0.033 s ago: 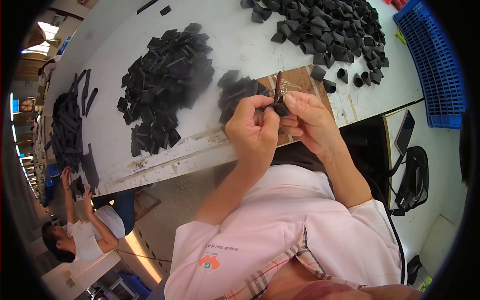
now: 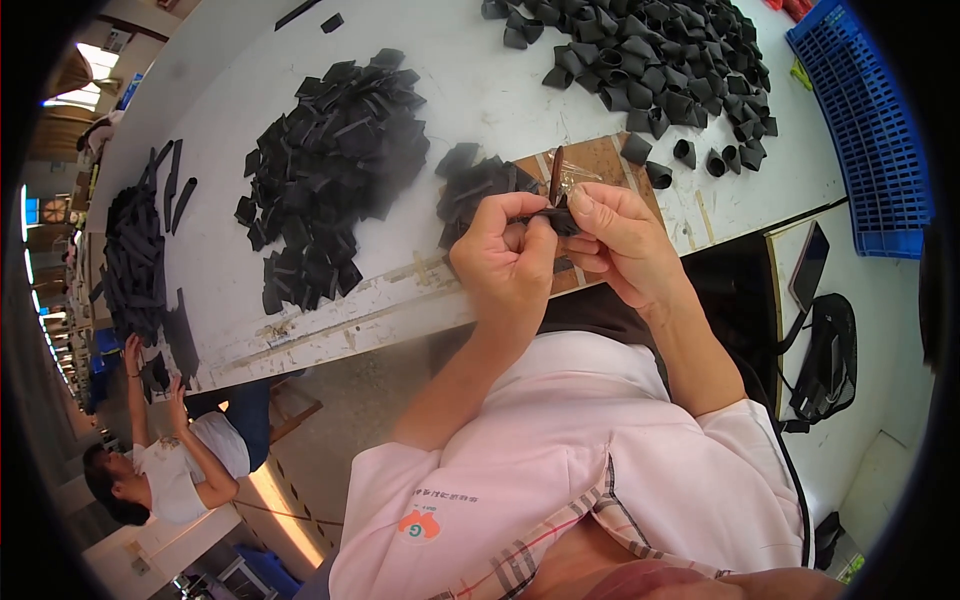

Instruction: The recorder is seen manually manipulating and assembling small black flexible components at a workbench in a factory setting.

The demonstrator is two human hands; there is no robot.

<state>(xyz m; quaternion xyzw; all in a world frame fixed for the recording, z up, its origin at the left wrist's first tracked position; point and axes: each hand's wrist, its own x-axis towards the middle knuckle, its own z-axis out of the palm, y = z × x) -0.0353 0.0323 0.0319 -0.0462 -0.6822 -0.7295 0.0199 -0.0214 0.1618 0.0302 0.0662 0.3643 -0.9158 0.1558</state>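
A small folded black piece (image 2: pixel 566 222), fabric-like or sheet-like, is held between the fingertips of both hands above the table edge. My left hand (image 2: pixel 508 250) pinches its left side between thumb and fingers. At its right side my right hand (image 2: pixel 625 232) is closed, thumb against fingertips. Just beyond the fingers a slim brown pointed stick (image 2: pixel 556 172) stands up; its lower end is hidden. Under the hands lies a brown board (image 2: pixel 600 158) with pale strips and some shiny clear bits. A small pile of flat black pieces (image 2: pixel 478 190) lies beside my left hand.
Flat black pieces (image 2: pixel 335 165) form a large heap on the white table (image 2: pixel 470 95). Rolled black loops (image 2: pixel 660 60) are piled at the far right, near a blue basket (image 2: pixel 865 120). Black strips (image 2: pixel 132 260) lie far left, where another person (image 2: pixel 185 460) works. A phone (image 2: pixel 810 265) lies right.
The black piece has shifted slightly lower and looks flatter between my fingertips. Both hands have stayed in almost the same place.
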